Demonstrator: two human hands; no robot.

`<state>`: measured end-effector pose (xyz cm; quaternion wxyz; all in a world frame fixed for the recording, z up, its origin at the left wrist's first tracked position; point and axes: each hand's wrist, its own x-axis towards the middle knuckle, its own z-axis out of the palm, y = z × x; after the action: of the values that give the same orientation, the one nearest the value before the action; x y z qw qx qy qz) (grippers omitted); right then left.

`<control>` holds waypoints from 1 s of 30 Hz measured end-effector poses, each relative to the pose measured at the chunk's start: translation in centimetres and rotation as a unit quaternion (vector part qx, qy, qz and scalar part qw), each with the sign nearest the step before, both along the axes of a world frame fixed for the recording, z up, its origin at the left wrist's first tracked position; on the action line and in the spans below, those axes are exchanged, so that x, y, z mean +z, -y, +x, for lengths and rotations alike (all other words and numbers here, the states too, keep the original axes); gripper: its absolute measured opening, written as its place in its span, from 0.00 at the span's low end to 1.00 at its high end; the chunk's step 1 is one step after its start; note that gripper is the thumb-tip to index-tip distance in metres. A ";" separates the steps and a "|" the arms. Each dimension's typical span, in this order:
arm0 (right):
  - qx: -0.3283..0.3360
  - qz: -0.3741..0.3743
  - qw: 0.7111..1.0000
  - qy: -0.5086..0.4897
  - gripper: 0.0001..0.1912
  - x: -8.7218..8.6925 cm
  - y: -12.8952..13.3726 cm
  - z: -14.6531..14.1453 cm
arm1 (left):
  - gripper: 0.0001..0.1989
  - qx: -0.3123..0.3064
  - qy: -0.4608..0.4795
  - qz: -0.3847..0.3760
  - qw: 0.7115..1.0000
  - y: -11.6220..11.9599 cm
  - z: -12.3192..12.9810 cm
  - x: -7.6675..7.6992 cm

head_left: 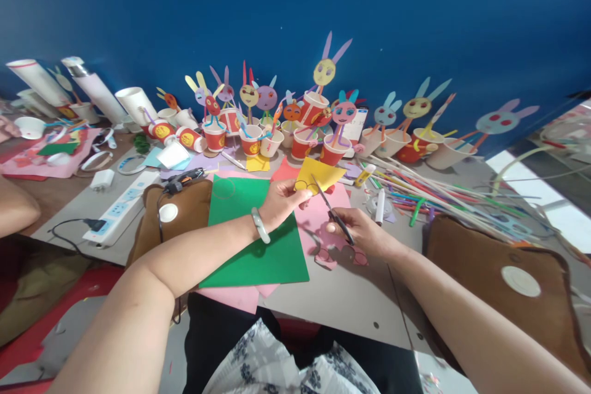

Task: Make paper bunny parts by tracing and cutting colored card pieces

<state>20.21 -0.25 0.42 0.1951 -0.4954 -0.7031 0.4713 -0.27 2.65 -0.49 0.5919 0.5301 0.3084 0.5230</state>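
My left hand (282, 202) pinches a piece of yellow paper (323, 172) by its lower left edge, where curved outlines are drawn. In my right hand (362, 231) is a pair of scissors (339, 221) with dark handles, fingers wrapped round them. The blades reach up to the yellow paper; whether they are parted I cannot tell. Below my left hand lies a green sheet (258, 258) with a faint circle drawn at its top left. Pink paper (311, 221) with cut edges lies under the scissors, and pink scraps (327, 258) rest near it.
Paper cups with rabbit-faced figures (344, 114) line the blue wall. Pipe cleaners (443, 197) are heaped at the right, beside a brown pouch (503, 283). To the left are a power strip (122, 209) and another brown pouch (184, 212). Another person's arm (16, 206) shows at the far left.
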 end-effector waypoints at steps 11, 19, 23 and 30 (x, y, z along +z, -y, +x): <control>0.002 0.010 1.000 -0.004 0.32 -0.1 0.0 0.0 | 0.15 0.001 -0.005 0.008 1.000 -0.2 -0.2 -0.2; 0.007 -0.019 1.000 -0.012 0.30 -0.4 0.1 0.1 | 0.18 -0.005 -0.005 0.003 1.000 -0.1 0.0 -0.3; 0.012 -0.029 0.999 -0.019 0.31 -0.2 0.2 0.0 | 0.19 -0.010 -0.008 -0.008 1.000 -0.1 0.0 -0.5; 0.021 -0.044 0.998 -0.027 0.32 0.0 0.4 0.0 | 0.18 -0.014 -0.020 -0.020 0.999 0.1 0.2 -0.8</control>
<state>20.24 -0.65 0.40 0.1818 -0.4761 -0.6863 0.5188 -0.06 2.54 -1.27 0.6036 0.5328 0.3230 0.4974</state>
